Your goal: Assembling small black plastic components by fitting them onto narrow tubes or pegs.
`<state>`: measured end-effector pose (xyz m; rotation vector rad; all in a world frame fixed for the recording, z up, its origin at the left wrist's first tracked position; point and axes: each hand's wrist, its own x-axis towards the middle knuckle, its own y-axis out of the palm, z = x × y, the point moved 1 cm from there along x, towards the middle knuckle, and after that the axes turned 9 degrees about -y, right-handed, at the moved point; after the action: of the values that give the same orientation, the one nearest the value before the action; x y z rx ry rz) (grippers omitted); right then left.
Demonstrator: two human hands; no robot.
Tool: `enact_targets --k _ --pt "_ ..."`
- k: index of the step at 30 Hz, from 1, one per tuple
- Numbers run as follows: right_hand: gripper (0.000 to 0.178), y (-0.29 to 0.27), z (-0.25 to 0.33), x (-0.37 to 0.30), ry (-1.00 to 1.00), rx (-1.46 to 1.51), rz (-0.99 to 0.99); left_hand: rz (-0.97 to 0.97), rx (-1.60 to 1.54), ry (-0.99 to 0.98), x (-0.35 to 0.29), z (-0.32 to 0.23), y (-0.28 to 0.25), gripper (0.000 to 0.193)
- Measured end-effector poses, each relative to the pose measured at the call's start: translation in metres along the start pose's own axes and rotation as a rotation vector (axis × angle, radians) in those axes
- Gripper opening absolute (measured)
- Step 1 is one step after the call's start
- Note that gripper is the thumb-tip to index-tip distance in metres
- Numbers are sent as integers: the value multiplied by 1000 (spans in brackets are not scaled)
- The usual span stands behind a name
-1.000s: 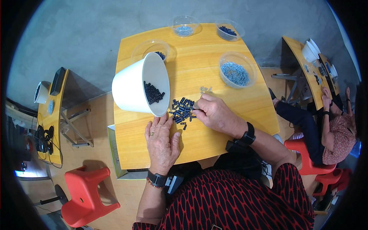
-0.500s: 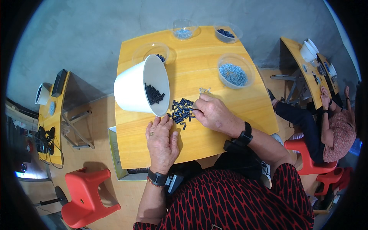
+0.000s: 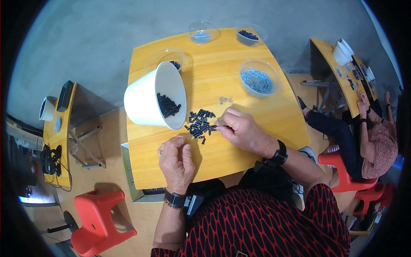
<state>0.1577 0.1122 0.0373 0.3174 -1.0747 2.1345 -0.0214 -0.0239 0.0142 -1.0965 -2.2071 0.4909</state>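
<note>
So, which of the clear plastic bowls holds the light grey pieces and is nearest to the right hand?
The clear bowl just beyond the right hand. It is full of light grey pieces; the other grey-filled bowl sits at the far edge.

Left hand (image 3: 176,161) flat, curled; right hand (image 3: 240,129) fingertips pinched

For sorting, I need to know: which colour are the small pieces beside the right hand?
Black, seen in the head view: the small pieces lie loose on the table.

Right hand (image 3: 242,130) fractionally nearer (barely) black pieces (image 3: 200,124)
</note>
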Motion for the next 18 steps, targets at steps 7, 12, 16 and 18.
enact_targets --k 7,12,16,18 --pt "10 5 14 1 -134 -84 65 64 -483 -190 -7 -10 13 13" --pt "10 10 22 -2 -242 -91 123 223 -615 -313 -14 -10 20 20" --pt "7 12 31 -3 -202 -36 213 264 -686 -380 -14 -3 19 9" --pt "6 6 22 -6 -206 -122 183 284 -731 -467 -16 -6 15 7"
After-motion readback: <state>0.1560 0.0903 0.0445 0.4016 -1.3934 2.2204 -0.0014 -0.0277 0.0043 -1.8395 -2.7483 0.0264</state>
